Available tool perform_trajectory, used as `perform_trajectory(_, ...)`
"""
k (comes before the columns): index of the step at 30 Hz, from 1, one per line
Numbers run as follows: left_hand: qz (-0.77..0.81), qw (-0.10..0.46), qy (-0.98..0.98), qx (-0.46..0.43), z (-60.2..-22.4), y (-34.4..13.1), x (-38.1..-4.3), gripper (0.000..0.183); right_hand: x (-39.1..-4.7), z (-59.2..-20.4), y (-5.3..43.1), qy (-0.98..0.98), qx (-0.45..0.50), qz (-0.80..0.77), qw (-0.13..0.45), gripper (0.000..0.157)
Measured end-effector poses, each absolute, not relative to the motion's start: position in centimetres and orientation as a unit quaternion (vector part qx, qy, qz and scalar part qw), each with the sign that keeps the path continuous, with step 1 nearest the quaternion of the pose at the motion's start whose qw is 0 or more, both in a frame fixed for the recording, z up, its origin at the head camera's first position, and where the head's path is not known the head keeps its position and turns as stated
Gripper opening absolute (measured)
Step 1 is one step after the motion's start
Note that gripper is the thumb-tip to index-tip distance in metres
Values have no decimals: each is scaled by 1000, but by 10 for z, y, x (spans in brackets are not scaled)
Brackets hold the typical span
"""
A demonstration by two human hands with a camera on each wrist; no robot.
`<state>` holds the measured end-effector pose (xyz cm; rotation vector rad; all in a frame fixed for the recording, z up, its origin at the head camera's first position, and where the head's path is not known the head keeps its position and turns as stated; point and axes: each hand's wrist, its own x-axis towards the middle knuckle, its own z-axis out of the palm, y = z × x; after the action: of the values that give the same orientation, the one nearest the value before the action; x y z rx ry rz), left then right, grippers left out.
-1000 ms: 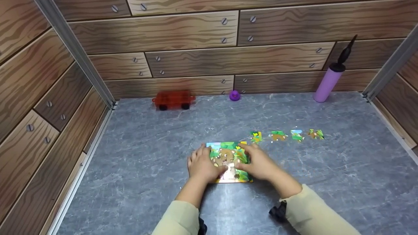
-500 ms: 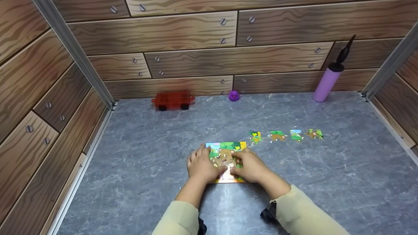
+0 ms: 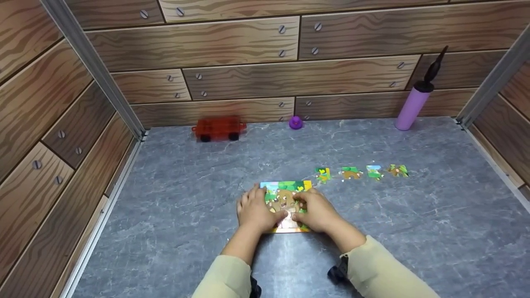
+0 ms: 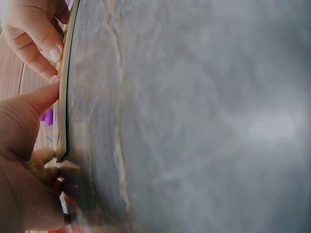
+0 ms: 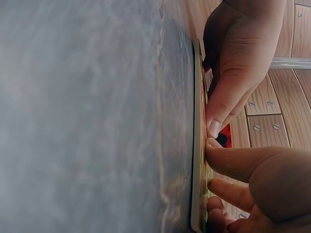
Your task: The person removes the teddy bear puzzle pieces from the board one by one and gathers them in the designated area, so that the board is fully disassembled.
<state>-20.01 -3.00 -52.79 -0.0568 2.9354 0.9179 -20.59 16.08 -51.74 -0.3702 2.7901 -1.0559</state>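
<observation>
A bear jigsaw puzzle [image 3: 285, 198] lies flat on the table, its tray's thin edge [image 4: 63, 111] showing in the left wrist view. My left hand [image 3: 256, 209] rests over its left side, the fingers spread along that edge and the thumb on the picture. On the right part of the puzzle, my right hand [image 3: 318, 210] presses with thumb and forefinger set apart on the surface. The right wrist view shows the right thumb [image 5: 233, 159] touching the puzzle close to the tip of the left thumb [image 5: 216, 127]. The palms hide both lower corners of the puzzle.
Several loose jigsaw pieces [image 3: 350, 172] lie in a row behind and right of the puzzle. Along the back wall stand a red toy wagon [image 3: 219, 128], a small purple rubber duck [image 3: 295, 122] and a purple hand pump [image 3: 413, 106]. Wood-patterned walls [image 3: 244, 45] enclose the grey table [image 3: 186, 178].
My right hand has shifted left from the puzzle's right edge onto the picture, its forefinger drawn in nearer the bear. The left hand stays in place, and the loose pieces have not moved.
</observation>
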Motion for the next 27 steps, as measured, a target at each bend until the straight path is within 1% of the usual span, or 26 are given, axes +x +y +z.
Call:
perform_trajectory(5, 298, 40, 954, -9, -525, -31, -199, 91, -205, -518, 161, 926, -119, -353, 68, 49)
perform_trajectory(8, 296, 48, 954, -4, -526, -32, -199, 85, -205, -518, 160, 927, -118, -351, 66, 48)
perform_trajectory(14, 310, 43, 950, -8, -531, -33, -201, 72, -204, -518, 160, 926, -120, -353, 58, 48)
perform_trajectory(27, 309, 53, 950, -17, -523, -31, -201, 68, -203, -518, 159, 924, -106, -362, 58, 50)
